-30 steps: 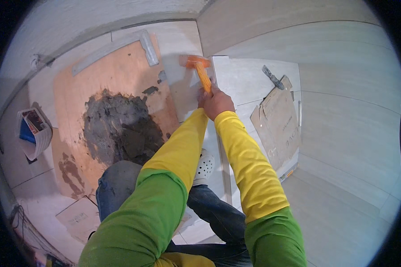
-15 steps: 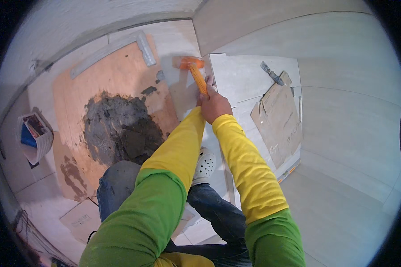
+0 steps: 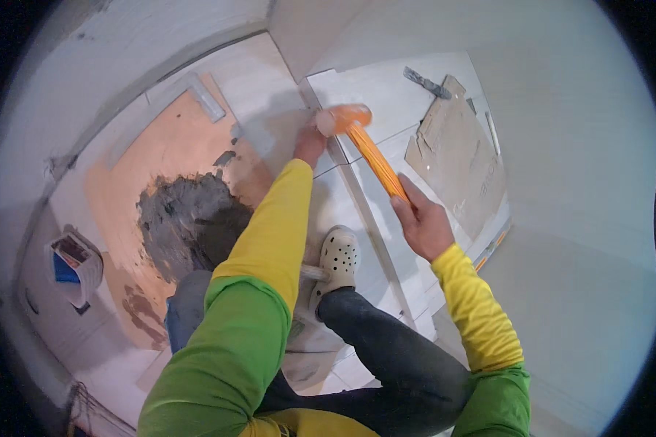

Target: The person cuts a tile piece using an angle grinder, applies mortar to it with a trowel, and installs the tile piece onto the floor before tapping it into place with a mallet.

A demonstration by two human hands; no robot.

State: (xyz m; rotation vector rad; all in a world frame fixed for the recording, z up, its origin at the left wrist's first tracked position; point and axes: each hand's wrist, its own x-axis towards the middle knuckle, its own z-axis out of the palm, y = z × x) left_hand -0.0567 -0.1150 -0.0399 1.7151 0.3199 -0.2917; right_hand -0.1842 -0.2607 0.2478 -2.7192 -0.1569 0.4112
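Note:
My right hand point(image 3: 423, 222) grips the wooden handle of an orange mallet point(image 3: 342, 119), whose head is beside the front edge of a raised tiled step point(image 3: 335, 138). My left hand point(image 3: 311, 143) reaches to that edge just left of the head, its fingers largely hidden by the head and blur. A plywood board point(image 3: 131, 189) bearing a mound of grey mortar point(image 3: 189, 222) lies left of my left forearm. My foot in a perforated white clog point(image 3: 339, 258) is below the step.
A metal straightedge point(image 3: 208, 98) rests along the board's top. On the step lie torn cardboard point(image 3: 455, 164) and a mortar-coated tool point(image 3: 426, 84). A pale bucket point(image 3: 87, 277) stands at the left beside the wall. Walls meet at the back corner; cables show at lower left.
My hands have separated: the right moved right and down with the handle, swinging the mallet head to a new angle; the left moved up and left toward the step edge. The view has shifted slightly.

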